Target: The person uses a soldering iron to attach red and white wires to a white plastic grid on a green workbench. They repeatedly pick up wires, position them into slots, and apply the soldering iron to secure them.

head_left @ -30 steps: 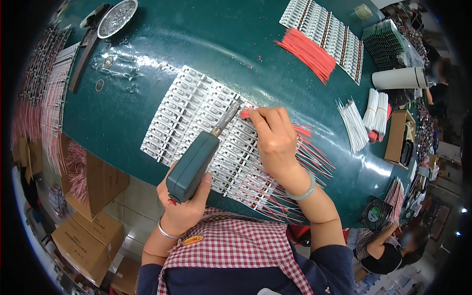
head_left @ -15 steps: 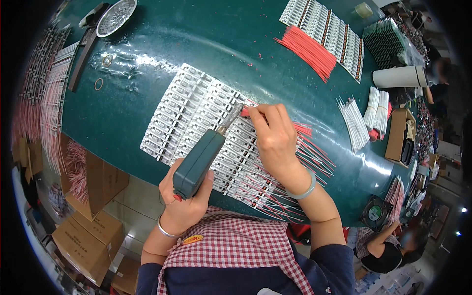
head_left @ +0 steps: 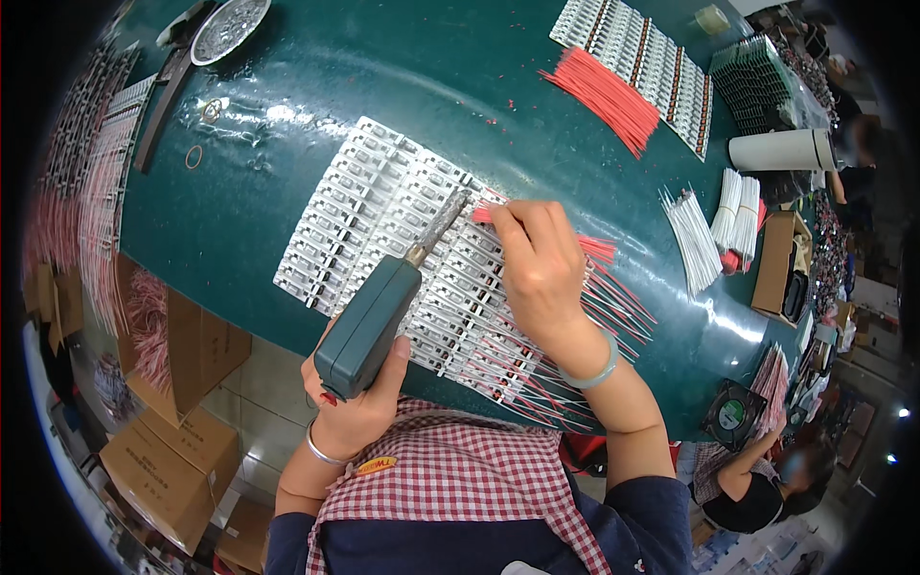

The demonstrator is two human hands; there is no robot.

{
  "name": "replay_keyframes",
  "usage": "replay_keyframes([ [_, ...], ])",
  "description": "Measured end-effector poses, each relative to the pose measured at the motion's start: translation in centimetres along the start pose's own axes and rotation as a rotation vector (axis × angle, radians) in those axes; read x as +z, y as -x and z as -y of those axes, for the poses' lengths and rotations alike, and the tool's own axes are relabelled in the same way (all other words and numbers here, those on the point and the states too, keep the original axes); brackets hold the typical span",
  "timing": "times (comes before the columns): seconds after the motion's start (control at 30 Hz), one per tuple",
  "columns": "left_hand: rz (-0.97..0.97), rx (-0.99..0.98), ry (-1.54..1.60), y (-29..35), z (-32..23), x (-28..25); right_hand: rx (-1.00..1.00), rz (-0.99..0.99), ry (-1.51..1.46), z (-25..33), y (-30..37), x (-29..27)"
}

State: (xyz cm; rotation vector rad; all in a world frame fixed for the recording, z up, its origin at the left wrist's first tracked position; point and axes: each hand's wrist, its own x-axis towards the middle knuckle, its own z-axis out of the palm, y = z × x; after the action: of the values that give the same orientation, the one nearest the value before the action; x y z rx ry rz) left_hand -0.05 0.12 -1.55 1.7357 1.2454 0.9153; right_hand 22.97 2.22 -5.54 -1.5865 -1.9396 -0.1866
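Note:
A dark green soldering gun (head_left: 368, 326) is held in my left hand (head_left: 356, 414), fingers wrapped round its grip. Its long metal tip (head_left: 444, 223) points up and right over a panel of small white circuit boards (head_left: 359, 206). My right hand (head_left: 541, 273), closed, pinches a bundle of short red wires (head_left: 596, 249) above the panel's right part. The bundle's left ends show beside my fingertips, a little apart from the iron's tip. Red and white wires (head_left: 613, 307) fan out from the panel's right side, partly under my right wrist.
Farther right lie a red wire bundle (head_left: 604, 101), another board panel (head_left: 661, 72) and white wires (head_left: 690, 244). A white cylinder (head_left: 781, 150), a cardboard tray (head_left: 778, 268) and a small fan (head_left: 733, 415) line the right side. A metal bowl (head_left: 230, 31) stands far left. A co-worker (head_left: 757, 484) is at lower right.
The soldering gun in my left hand has drawn back slightly down and left, its tip parting from the red wire ends. My right hand has shifted slightly to the right.

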Motion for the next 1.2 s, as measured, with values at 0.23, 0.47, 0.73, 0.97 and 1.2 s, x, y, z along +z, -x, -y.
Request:
replay_keyframes([
  [0.23,0.027,0.063,-0.027,-0.3,-0.4,-0.1,0.006,0.023,-0.031,0.7,0.6,-0.1],
  [0.47,0.067,0.01,-0.017,-0.1,-0.5,-0.3,0.0,0.045,-0.01,0.7,0.7,0.0],
  [0.73,0.093,0.001,-0.061,0.2,-0.1,-0.2,-0.002,0.053,-0.023,0.9,0.4,-0.2],
  [0.97,0.044,0.007,-0.039,0.3,-0.5,-0.4,-0.005,0.06,-0.023,0.9,0.4,0.0],
  [1.2,0.019,-0.004,-0.03,1.2,-0.3,-0.9,0.0,0.062,-0.003,0.9,0.4,-0.2],
])
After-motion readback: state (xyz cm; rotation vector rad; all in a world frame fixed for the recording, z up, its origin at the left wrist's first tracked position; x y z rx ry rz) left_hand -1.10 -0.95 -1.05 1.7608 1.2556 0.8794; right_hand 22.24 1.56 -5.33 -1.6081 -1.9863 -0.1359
